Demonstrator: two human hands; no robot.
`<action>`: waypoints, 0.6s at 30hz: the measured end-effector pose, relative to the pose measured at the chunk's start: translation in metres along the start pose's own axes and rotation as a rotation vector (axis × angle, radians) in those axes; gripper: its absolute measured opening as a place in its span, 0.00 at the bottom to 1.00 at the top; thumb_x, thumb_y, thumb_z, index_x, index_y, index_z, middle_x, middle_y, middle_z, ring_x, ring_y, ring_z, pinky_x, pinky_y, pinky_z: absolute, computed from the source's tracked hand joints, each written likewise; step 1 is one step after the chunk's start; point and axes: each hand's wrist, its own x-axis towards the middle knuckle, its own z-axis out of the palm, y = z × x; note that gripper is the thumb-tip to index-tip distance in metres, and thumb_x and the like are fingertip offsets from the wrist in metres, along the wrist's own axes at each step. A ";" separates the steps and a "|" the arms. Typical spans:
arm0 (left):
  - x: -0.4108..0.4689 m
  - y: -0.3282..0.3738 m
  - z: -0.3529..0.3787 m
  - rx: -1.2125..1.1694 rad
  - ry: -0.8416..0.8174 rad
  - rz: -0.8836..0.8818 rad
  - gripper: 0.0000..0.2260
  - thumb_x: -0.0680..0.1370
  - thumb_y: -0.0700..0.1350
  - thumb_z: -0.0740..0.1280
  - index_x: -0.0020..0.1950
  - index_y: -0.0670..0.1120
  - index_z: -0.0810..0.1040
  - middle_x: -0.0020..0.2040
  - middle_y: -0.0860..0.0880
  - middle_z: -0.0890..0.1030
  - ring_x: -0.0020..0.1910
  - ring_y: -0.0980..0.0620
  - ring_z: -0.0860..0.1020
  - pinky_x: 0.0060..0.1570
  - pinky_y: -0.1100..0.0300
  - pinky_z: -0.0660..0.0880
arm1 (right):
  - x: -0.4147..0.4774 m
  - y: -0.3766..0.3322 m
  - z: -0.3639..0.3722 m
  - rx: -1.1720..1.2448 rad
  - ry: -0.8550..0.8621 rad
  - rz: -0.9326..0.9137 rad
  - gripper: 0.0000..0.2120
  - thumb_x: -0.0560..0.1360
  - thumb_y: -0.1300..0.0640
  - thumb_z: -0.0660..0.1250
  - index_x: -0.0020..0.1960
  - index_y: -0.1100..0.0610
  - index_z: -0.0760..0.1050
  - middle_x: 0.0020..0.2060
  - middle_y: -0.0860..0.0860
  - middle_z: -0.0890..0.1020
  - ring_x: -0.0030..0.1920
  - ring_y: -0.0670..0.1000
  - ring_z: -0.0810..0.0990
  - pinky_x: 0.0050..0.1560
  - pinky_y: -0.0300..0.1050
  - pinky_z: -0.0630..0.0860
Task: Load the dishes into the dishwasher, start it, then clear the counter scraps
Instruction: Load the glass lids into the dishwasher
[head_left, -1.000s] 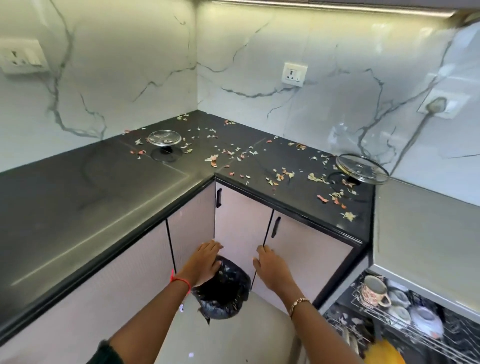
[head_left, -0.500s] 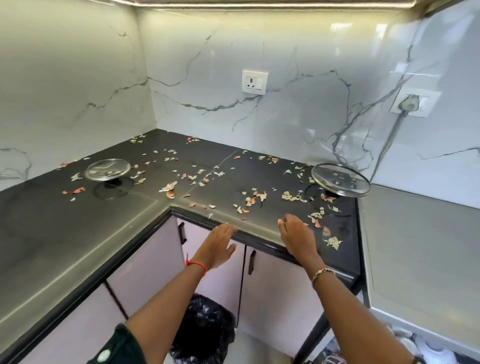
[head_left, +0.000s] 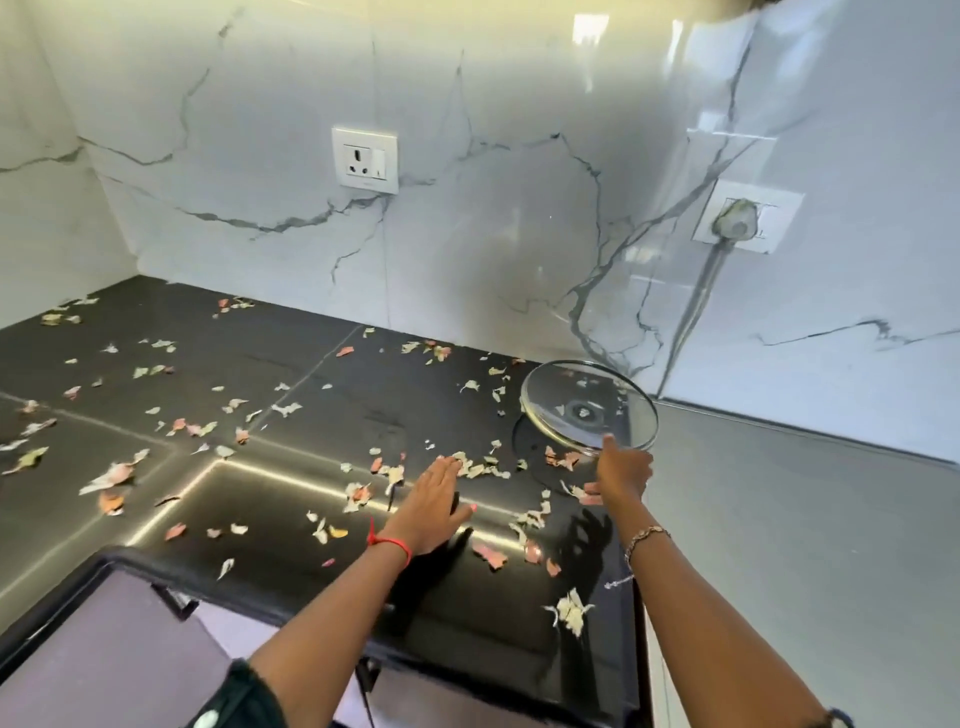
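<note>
Pink and pale vegetable scraps (head_left: 470, 470) lie scattered over the black counter (head_left: 270, 499). A clear glass lid (head_left: 589, 402) sits upside down on its knob near the counter's right end. My right hand (head_left: 621, 470) pinches the lid's near rim. My left hand (head_left: 434, 501) lies flat with straight fingers on the counter, its fingertips at a small heap of scraps left of the lid.
A grey surface (head_left: 805, 545) adjoins the counter on the right. The white marble backsplash carries a wall socket (head_left: 365, 160) and a plugged-in outlet (head_left: 737, 223) with a cord running down. Pale cabinet doors (head_left: 93, 665) show below the counter edge.
Both hands rose from the black bin bag by the floor to the counter. My right hand reached forward and took the lid's rim; my left hand slid onto the scraps. The view moved closer.
</note>
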 end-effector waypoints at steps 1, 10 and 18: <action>0.006 -0.003 0.006 0.017 -0.014 -0.015 0.32 0.82 0.55 0.55 0.77 0.40 0.45 0.78 0.45 0.47 0.77 0.50 0.43 0.74 0.58 0.41 | 0.011 -0.001 0.002 0.087 -0.011 0.074 0.25 0.78 0.50 0.62 0.66 0.65 0.61 0.61 0.65 0.73 0.50 0.66 0.80 0.46 0.62 0.79; 0.015 -0.019 0.032 0.116 0.071 -0.050 0.34 0.80 0.62 0.50 0.78 0.45 0.43 0.78 0.49 0.43 0.77 0.54 0.41 0.73 0.60 0.36 | 0.062 -0.006 0.009 0.678 -0.234 0.422 0.20 0.75 0.63 0.66 0.65 0.64 0.66 0.60 0.65 0.72 0.59 0.68 0.74 0.56 0.67 0.74; 0.017 -0.022 0.035 0.129 0.087 -0.049 0.33 0.80 0.63 0.51 0.78 0.47 0.45 0.79 0.50 0.45 0.77 0.56 0.41 0.72 0.62 0.35 | 0.063 -0.003 0.022 0.729 -0.177 0.404 0.15 0.78 0.69 0.56 0.65 0.65 0.68 0.54 0.63 0.77 0.60 0.67 0.74 0.62 0.68 0.68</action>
